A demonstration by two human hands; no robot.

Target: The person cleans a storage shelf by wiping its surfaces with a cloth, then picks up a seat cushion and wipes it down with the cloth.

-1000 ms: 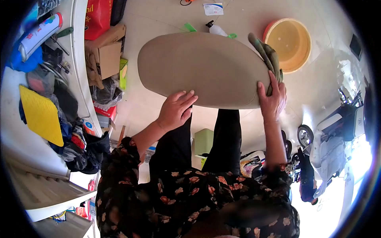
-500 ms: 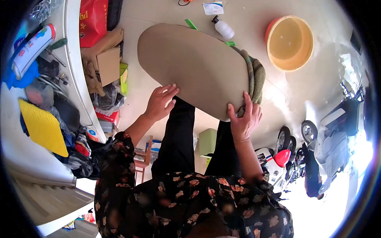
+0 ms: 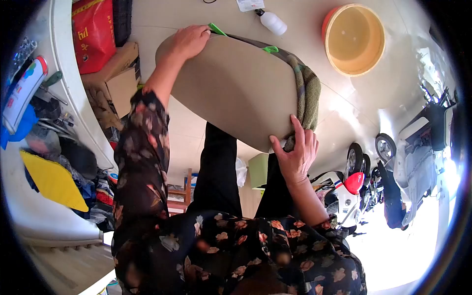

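A large, smooth, grey-brown oval panel (image 3: 236, 88) lies across in front of my legs; I cannot tell what it belongs to. Two green clips, a left clip (image 3: 217, 29) and a right clip (image 3: 270, 49), stick out along its far edge. Around its right end lies a folded olive-green towel (image 3: 309, 93). My left hand (image 3: 191, 41) is closed over the far left edge, fingertips beside the left clip. At the near right corner my right hand (image 3: 297, 152) grips the edge, thumb on top and fingers against the towel side.
Beyond the panel stand a white bottle (image 3: 273, 23) and an orange basin (image 3: 354, 14). A red bag (image 3: 93, 39) and a cardboard box (image 3: 123, 91) are at the left. Parked scooters (image 3: 339, 189) stand at the right, and a green bin (image 3: 257, 171) is between my legs.
My left hand has moved from the near edge across to the far left edge by the clip. My right hand stays at the right corner. The view has shifted slightly.
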